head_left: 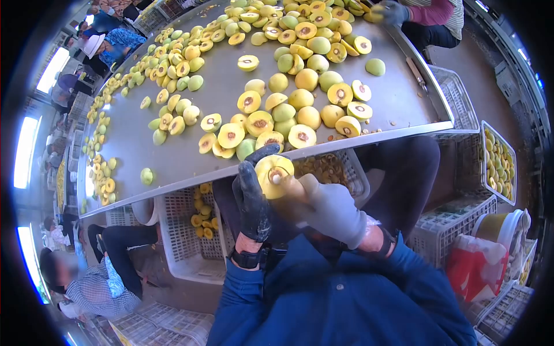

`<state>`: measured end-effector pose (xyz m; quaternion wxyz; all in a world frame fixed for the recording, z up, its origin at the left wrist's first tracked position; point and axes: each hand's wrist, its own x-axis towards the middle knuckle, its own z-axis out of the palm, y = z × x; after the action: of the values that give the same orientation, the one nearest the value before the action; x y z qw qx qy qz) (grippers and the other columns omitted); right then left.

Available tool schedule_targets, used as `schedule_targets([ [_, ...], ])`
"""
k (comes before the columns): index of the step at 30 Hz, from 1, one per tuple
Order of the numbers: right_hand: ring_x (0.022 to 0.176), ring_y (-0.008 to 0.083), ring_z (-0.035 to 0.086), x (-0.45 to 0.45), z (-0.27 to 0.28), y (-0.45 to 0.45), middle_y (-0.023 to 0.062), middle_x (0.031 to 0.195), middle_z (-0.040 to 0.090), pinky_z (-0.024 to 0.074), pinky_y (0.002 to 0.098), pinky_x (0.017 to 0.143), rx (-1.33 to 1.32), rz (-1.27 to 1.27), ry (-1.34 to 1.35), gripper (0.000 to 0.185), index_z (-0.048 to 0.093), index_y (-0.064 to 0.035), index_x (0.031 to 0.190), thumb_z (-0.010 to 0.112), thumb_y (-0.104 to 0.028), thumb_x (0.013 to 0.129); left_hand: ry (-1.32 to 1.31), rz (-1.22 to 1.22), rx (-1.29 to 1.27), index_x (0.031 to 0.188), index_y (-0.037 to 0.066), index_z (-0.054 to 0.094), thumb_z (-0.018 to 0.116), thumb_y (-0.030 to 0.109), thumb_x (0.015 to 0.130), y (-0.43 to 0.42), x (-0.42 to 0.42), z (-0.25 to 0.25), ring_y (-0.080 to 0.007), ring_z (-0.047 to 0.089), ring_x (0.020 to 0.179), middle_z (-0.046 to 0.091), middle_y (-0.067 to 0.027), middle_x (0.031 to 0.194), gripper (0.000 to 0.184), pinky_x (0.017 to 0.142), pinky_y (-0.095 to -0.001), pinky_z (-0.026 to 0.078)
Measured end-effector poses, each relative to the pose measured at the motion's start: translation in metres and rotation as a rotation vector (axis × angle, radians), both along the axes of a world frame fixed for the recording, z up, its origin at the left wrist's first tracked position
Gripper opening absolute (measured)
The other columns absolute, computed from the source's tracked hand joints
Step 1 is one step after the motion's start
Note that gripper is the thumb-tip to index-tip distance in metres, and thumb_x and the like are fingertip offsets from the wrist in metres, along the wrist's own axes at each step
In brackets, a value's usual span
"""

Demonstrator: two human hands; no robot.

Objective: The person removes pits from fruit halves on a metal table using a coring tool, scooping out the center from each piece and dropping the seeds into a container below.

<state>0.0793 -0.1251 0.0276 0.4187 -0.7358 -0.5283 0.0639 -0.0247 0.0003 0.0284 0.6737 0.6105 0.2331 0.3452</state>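
Closest to the camera are the blue sleeves (248, 294), then both gloved hands, up in front of the chest just short of the table edge. Left hand (252, 202) is in a black glove, fingers curled up round the left side and top of a cut fruit half (266, 166), so yeah, it's got hold of it. Right hand (336, 214), grey glove, is closed up tight, seemingly on a small loop tool (281, 170). Can't see the handle, it's buried in the fist, and the fingertips are a bit blurry.

The bit that matters, spatially: the fruit half sits between the two hands, ahead and to the left of the right fist, with its cut face turned up towards the camera. It's basically round, so no real long axis to speak of. The loop looks to be right at the middle of that face. Left hand is nearer, wrapped on the rim, while the right comes in from the other side.

Further out, a crate (360, 175) with brownish bits in it pokes out under the table (216, 70). More cut halves (231, 135) lie just past the table's near edge, then a knife (414, 70) off to the right, and a co-worker's gloved hand (393, 11) at the far side.
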Motion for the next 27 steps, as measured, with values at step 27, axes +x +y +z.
schedule_targets([
  [27, 0.067, 0.0226, 0.066, 0.004, -0.023, -0.004, 0.0143, 0.075, 0.066, 0.0511, 0.0363, 0.061, -0.221, 0.293, 0.794, 0.027, 0.062, 0.0023, 0.103, 0.063, -0.020, 0.087, 0.387, 0.201, 0.907, 0.138, -0.004, 0.047, 0.046, 0.022, 0.103, -0.002, -0.032, -0.019, -0.0254, 0.054, 0.120, 0.056, -0.0161, 0.132, 0.043, 0.105, -0.0341, 0.041],
])
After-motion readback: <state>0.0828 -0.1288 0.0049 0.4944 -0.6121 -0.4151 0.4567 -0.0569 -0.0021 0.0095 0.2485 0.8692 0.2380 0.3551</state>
